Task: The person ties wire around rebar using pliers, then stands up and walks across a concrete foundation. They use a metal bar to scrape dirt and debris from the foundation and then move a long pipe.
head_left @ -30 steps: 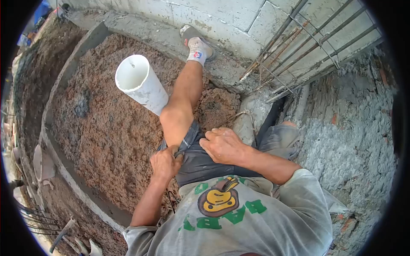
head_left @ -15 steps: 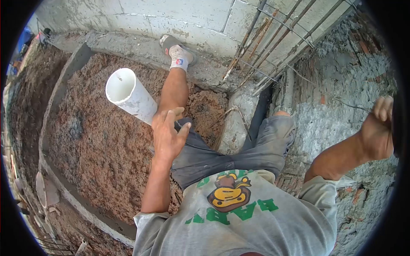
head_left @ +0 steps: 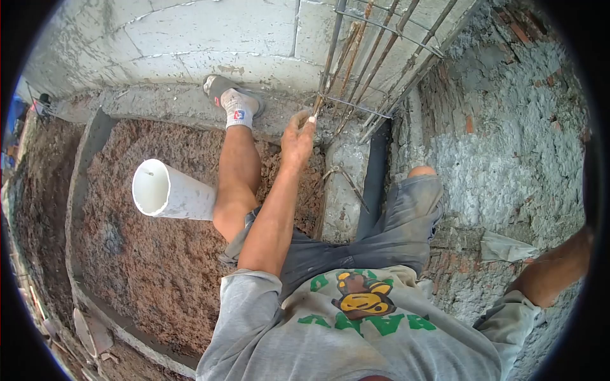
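Observation:
My left hand (head_left: pixel 297 141) reaches forward with its fingers closed at the lower end of a thin steel rebar (head_left: pixel 321 96). That bar belongs to a cage of rusty bars (head_left: pixel 381 51) tied with cross wires, standing against the block wall. Part of my grip is hidden by the back of the hand. My right forearm (head_left: pixel 553 270) runs out past the right edge of the view, and the hand itself is not seen. A white plastic pipe (head_left: pixel 190 193) rises from the reddish soil beside my bent knee.
A pale block wall (head_left: pixel 216 32) stands ahead above a concrete ledge (head_left: pixel 159 101), where one foot rests. A low mortar rim (head_left: pixel 79 190) borders the soil (head_left: pixel 146 273). Between my legs runs a dark pipe (head_left: pixel 375 184). Rough brick and mortar (head_left: pixel 483 171) lie on the right.
My left hand has gone from above my knee, fingers spread, forward to the rebar and closed there. My right hand has left the view at the right. The view has shifted.

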`<state>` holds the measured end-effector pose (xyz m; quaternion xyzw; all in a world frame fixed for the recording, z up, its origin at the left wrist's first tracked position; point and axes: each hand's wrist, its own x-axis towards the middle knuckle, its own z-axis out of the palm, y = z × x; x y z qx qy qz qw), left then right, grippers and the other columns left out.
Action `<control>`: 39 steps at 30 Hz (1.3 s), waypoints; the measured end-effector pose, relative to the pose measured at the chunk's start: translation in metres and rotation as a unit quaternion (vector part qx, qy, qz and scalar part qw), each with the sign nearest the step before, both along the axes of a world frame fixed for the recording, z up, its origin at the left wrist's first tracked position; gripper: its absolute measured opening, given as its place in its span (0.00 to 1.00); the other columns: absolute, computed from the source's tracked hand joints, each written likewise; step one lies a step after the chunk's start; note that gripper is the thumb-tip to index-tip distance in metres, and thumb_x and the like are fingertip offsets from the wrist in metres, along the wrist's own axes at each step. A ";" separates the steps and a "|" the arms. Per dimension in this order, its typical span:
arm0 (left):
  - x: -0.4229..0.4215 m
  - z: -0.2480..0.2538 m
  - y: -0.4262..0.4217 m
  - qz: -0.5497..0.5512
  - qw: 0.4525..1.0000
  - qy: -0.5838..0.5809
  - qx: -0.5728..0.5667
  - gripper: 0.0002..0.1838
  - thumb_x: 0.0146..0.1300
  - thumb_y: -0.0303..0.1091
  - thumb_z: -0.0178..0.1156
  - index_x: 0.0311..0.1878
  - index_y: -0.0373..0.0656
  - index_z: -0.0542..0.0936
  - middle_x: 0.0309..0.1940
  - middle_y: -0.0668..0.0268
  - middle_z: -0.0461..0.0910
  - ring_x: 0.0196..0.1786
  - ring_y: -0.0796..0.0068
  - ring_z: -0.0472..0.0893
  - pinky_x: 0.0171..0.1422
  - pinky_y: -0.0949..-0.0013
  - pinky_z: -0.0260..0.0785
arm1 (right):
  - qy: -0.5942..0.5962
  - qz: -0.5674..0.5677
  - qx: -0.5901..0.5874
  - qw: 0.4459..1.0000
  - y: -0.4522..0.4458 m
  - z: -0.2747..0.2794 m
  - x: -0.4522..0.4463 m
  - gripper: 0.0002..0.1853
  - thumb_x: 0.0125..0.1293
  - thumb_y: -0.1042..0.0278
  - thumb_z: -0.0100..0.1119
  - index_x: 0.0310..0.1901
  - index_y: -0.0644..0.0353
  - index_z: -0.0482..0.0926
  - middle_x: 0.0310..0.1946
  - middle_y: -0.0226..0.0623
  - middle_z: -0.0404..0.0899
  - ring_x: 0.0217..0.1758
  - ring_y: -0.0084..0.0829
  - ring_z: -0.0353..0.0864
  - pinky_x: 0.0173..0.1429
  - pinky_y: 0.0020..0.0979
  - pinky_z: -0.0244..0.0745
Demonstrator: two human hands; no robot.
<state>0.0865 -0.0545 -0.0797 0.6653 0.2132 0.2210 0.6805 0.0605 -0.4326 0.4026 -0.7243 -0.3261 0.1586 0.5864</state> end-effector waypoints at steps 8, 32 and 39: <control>0.029 0.035 0.007 -0.043 0.999 -0.009 -0.017 0.24 0.70 0.42 0.51 0.64 0.38 0.70 0.59 0.56 0.75 0.63 0.66 0.71 0.67 0.66 0.59 | 0.256 -0.120 -0.006 0.959 0.194 -0.348 0.078 0.09 0.67 0.69 0.54 0.45 0.63 0.75 0.22 0.32 0.75 0.14 0.20 0.70 0.15 0.23 0.63; 0.082 0.134 0.003 0.074 0.945 -0.125 0.293 0.39 0.54 0.48 0.69 0.61 0.31 0.68 0.52 0.45 0.75 0.58 0.52 0.74 0.62 0.55 0.64 | 0.268 -0.129 0.048 0.953 0.203 -0.364 0.058 0.19 0.69 0.69 0.46 0.58 0.69 0.72 0.22 0.28 0.73 0.16 0.16 0.64 0.20 0.22 0.59; 0.105 0.173 -0.004 0.085 0.932 -0.051 0.347 0.25 0.56 0.44 0.66 0.46 0.33 0.71 0.33 0.50 0.82 0.37 0.49 0.82 0.46 0.53 0.72 | 0.227 -0.090 -0.061 0.968 0.180 -0.358 0.012 0.21 0.72 0.61 0.47 0.63 0.61 0.71 0.21 0.28 0.72 0.18 0.16 0.68 0.22 0.22 0.65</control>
